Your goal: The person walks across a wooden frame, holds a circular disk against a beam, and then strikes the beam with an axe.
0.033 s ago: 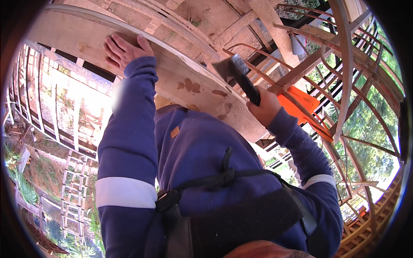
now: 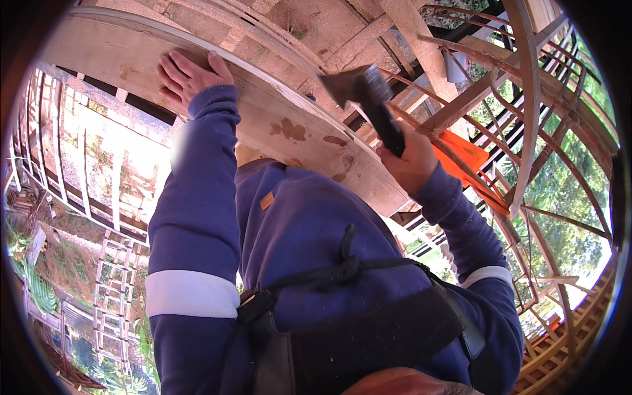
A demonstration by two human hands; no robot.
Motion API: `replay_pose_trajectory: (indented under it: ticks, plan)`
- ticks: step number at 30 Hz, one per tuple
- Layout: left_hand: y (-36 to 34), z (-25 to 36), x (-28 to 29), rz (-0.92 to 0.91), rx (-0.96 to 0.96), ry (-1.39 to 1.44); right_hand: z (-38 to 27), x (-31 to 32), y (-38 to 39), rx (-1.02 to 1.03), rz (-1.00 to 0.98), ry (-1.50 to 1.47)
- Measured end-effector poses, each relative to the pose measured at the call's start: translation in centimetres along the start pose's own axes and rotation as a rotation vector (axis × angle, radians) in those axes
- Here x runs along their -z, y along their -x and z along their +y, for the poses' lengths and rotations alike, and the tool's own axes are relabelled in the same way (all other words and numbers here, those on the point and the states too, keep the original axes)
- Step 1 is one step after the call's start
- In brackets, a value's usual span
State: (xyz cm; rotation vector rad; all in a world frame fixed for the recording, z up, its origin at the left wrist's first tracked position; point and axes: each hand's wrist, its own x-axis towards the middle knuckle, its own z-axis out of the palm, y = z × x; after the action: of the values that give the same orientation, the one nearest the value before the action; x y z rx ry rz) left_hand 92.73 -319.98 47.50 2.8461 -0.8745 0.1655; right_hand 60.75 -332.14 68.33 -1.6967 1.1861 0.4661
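Note:
My left hand [image 2: 192, 78] lies open on a long pale wooden board [image 2: 296, 135], fingers spread near its far edge. My right hand [image 2: 411, 155] is closed round the black handle of a hatchet [image 2: 352, 89] at the right part of the board. Its dark metal head is raised over the board's far edge, to the right of my left hand. The board runs from upper left to lower right in front of my body and has brown stains on its face.
Wooden beams [image 2: 421, 52] and thin curved timber strips [image 2: 526, 99] surround the board beyond and to the right. An orange sheet or object [image 2: 464, 151] sits among them. A timber frame like a ladder [image 2: 115, 289] shows far below at the left, with plants [image 2: 43, 289].
The hatchet and my right hand have shifted slightly, the head now a little farther left and up. My left hand has stayed on the board, moved only very slightly.

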Motion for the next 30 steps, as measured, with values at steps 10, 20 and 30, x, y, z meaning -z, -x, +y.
replay_pose_trajectory:
  ticks: [10, 20, 30]
  plan:
    - [0.1, -0.2, -0.2, 0.019, 0.012, 0.033, 2.3, -4.6, 1.7, -0.164, 0.120, 0.082]
    - [0.0, -0.3, -0.6, 0.040, 0.016, 0.035, -4.4, 0.7, 2.9, 0.382, 0.461, -0.606]
    - [-0.3, -0.2, -0.8, 0.099, 0.016, 0.055, 2.7, -3.9, 1.2, -0.104, 0.026, 0.175]
